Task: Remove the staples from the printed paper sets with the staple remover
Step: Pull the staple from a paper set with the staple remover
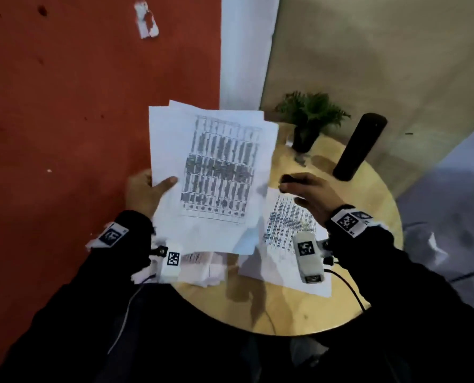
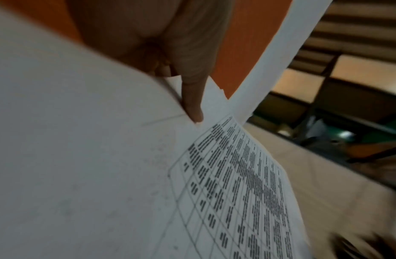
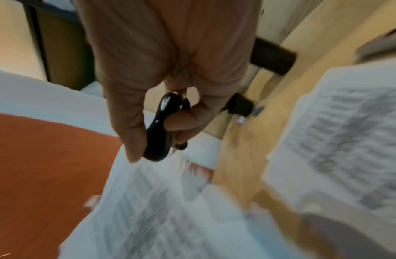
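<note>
- While the printed paper set [image 1: 213,172] is held up above the round wooden table [image 1: 285,313], it's gripped along its left edge by the left hand [image 1: 144,192], thumb laid over the front page and the rest of the fingers tucked behind.
- Seen from the left wrist view, a fingertip [image 2: 193,108] is pressed between the sheets, so the pages are fanned a bit; a table of dark text is printed on the top page.
- The black staple remover [image 3: 159,129] is clasped in the right hand [image 1: 310,194], thumb on one side and curled fingers on the other, just to the right of the held-up set and not touching it.
- Whether the remover's jaws are squeezed together can't really be made out, too blurry.
- No staple can be picked out on the held pages at this sharpness.
- Another printed sheet [image 1: 288,244] is lying flat on the table under the right hand, and a smaller stack of papers [image 1: 199,268] is sitting near the table's left edge below the held set.
- At the back of the table, a small potted plant [image 1: 310,117] and a dark cylinder [image 1: 360,146] are parked, well apart from both hands.
- Marker tags and small white camera units are strapped on both wrists over dark sleeves.
</note>
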